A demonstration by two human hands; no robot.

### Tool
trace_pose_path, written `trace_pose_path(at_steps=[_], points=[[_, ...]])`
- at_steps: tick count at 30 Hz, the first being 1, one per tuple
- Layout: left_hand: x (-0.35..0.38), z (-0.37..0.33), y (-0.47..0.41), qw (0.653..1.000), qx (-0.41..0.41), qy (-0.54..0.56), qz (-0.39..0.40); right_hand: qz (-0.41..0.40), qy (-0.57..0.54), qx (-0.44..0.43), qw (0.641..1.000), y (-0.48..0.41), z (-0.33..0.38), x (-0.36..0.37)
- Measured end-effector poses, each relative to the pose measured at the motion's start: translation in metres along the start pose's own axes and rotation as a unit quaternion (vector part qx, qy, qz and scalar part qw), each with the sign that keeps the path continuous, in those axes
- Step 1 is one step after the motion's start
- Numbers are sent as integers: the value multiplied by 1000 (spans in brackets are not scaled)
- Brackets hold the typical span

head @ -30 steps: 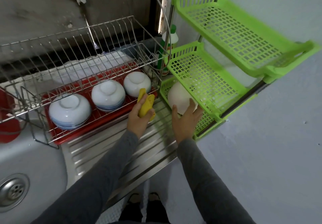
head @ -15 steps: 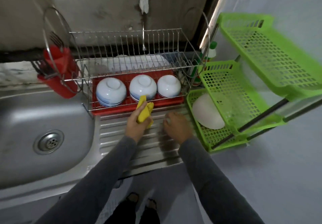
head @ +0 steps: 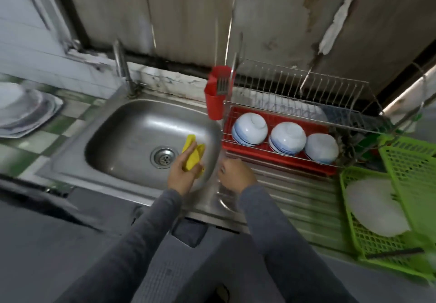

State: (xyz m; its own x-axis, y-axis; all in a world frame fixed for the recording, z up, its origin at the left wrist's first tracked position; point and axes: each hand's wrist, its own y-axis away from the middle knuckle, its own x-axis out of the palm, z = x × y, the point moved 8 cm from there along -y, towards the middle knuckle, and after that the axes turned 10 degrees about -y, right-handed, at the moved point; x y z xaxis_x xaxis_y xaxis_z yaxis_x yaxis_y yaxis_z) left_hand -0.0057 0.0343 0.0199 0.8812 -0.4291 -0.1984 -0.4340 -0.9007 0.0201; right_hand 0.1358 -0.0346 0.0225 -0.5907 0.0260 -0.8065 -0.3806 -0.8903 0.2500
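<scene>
Steel sink (head: 141, 123): left hand (head: 182, 175) curls its fingers round the cloth (head: 192, 156) over its right side, by the drain (head: 164, 157). Right hand (head: 236, 175) is on the drainboard (head: 295, 196), fingers bent, grip unclear. Looks mid-wipe; next, press cloth flat to steel.

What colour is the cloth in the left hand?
Yellow; the cloth in the left hand shows in the head view.

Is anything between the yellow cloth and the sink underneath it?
Nothing visible. The left hand grips the crumpled yellow cloth over the stainless steel sink basin, beside the round metal drain, and the steel below it looks bare.
</scene>
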Motion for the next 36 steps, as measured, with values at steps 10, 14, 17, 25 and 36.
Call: trace_pose_path(at_steps=[10,14,17,25,36], points=[[-226,53,32,988,-29,-11,-153,58,3,-99,993,-27,191,117],[-309,71,46,981,-32,-19,-189,83,14,-150,985,-32,267,168],[-364,83,57,973,-48,-20,-225,114,12,-171,979,-35,315,201],[-478,117,68,947,-75,-17,-311,160,40,-244,956,-61,429,273],[-628,159,-4,922,-120,-14,-367,208,60,-274,937,-158,565,365]])
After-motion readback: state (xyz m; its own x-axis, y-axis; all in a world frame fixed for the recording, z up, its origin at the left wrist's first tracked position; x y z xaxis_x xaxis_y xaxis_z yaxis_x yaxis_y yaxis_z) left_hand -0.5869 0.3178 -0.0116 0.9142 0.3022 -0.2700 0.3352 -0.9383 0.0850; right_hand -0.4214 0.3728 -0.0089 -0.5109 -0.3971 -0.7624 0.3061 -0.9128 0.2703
